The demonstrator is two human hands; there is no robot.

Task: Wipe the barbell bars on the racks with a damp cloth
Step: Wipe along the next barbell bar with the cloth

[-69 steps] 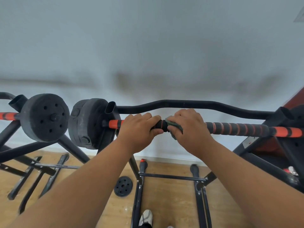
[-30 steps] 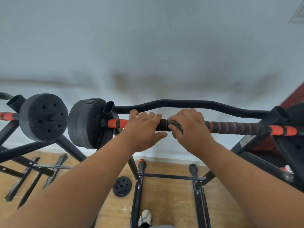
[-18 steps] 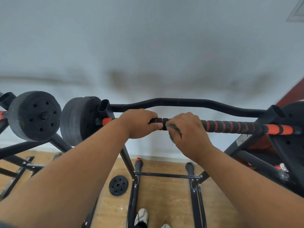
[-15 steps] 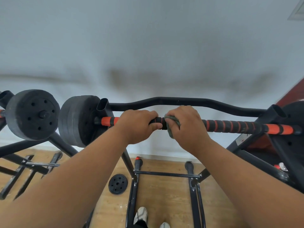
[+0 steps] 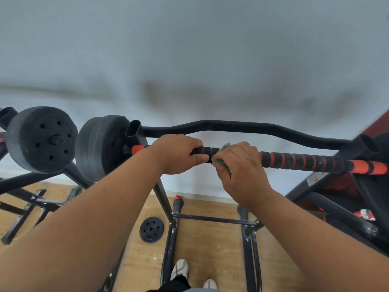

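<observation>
The barbell bar, padded in black foam with orange bands, lies across the rack at chest height, black weight plates on its left end. The left hand is curled fully round the bar just left of centre, thumb underneath, steadying it. The right hand sits touching-close beside it, fingers wrapped over the bar with the green cloth bunched inside the grip; only small folds show above and below the thumb. The step in hand looks like rubbing the middle grip section. To do it well, the cloth should encircle the foam rather than ride on top, so the underside gets cleaned too; a twisting stroke while sliding rightward along the ribbed stretch would reach the grooves between bands. The steadying hand should keep the bar from rolling in its cradles, then shift so its own covered patch gets wiped. A loose plate lies on the wooden floor below, near the feet
</observation>
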